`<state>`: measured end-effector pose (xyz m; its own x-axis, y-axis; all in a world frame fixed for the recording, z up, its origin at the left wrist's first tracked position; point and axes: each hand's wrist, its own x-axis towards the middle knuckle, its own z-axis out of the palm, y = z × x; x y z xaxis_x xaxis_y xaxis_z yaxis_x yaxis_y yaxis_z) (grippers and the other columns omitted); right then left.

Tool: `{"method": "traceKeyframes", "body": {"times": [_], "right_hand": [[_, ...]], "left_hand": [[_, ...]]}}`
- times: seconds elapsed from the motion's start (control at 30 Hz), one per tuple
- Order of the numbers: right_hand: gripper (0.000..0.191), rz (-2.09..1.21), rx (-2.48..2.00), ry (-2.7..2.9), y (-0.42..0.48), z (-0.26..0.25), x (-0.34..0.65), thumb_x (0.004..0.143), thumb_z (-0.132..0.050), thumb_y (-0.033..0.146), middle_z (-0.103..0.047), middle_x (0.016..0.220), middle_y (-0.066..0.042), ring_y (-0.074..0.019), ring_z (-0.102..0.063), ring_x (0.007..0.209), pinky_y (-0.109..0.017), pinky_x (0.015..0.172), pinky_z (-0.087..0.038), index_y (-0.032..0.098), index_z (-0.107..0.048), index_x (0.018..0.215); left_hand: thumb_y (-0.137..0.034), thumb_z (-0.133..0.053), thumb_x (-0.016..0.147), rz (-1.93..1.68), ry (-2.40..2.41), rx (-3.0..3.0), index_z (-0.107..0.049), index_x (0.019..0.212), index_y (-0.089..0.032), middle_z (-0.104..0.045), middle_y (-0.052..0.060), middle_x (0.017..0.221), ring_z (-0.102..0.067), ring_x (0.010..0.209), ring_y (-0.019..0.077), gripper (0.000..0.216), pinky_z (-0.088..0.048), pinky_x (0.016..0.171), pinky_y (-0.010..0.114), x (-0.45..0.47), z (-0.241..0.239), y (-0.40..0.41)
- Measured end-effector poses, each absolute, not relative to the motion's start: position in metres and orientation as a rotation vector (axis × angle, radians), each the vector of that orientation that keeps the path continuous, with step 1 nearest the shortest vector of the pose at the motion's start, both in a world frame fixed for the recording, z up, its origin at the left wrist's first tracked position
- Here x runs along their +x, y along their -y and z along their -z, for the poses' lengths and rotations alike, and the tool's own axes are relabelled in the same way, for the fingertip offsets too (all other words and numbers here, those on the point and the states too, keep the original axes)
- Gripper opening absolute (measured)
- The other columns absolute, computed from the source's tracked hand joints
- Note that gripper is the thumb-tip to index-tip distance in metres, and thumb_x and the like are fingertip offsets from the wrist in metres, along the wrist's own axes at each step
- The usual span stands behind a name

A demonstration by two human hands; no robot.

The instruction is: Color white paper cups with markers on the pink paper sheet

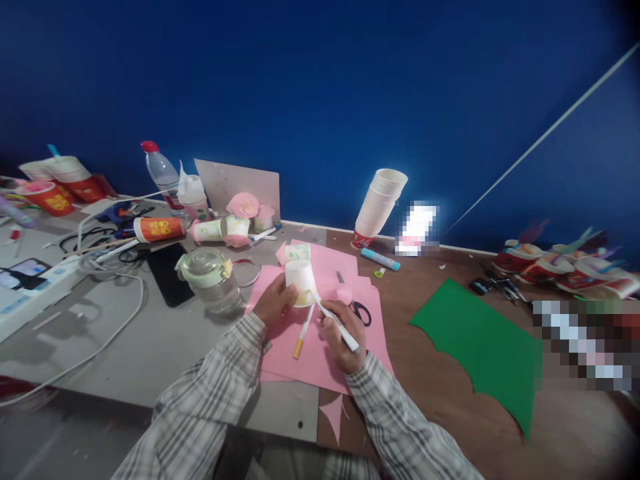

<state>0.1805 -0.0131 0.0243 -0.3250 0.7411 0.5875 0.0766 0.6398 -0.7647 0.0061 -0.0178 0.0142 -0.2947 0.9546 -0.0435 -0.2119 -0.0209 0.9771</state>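
Note:
My left hand (pixel 274 301) is wrapped round a white paper cup (pixel 299 279), holding it upside down on a sheet of pink paper (pixel 320 357). A white pen (pixel 336 321) is pinched in my right hand (pixel 343 335), its tip touching the cup's lower rim. Beneath the cup lies a second pen with a yellow cap (pixel 303 339). Black scissors (pixel 361 311) rest on the pink paper just right of my right hand. Both forearms wear plaid sleeves.
A lidded glass jar (pixel 210 280) and a black phone (pixel 167 273) sit left of the cup. A tall cup stack (pixel 380 203) leans at the wall. Green paper (pixel 485 347) lies right. Cables, a power strip (pixel 35 290), a bottle (pixel 160 170) and decorated cups crowd the left.

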Motion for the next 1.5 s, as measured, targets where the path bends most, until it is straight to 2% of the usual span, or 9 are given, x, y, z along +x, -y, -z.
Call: {"method": "traceKeyframes", "body": {"times": [1.3,1.5], "right_hand": [[0.023,-0.720,-0.695,1.823,0.0124,-0.0236,0.1813,0.079,-0.048,0.025,-0.067,0.077,-0.005,-0.0209,-0.064,0.065,-0.031,0.058,-0.051,0.020,-0.061,0.097],[0.022,-0.777,-0.672,1.816,0.0130,-0.0238,0.1809,0.078,-0.050,0.024,-0.067,0.076,-0.005,-0.0207,-0.064,0.065,-0.031,0.057,-0.051,0.019,-0.062,0.095]], "left_hand": [[-0.058,-0.062,0.055,-1.460,-1.330,0.950,-0.052,0.081,-0.015,-0.041,-0.006,0.042,-0.032,0.031,0.0097,0.051,-0.023,0.031,0.025,0.0034,-0.0122,0.0169],[-0.053,-0.064,0.057,-1.529,-1.247,0.889,-0.052,0.081,-0.015,-0.041,-0.006,0.043,-0.030,0.032,0.0084,0.046,-0.021,0.032,0.024,0.0072,-0.0137,0.0182]]}}
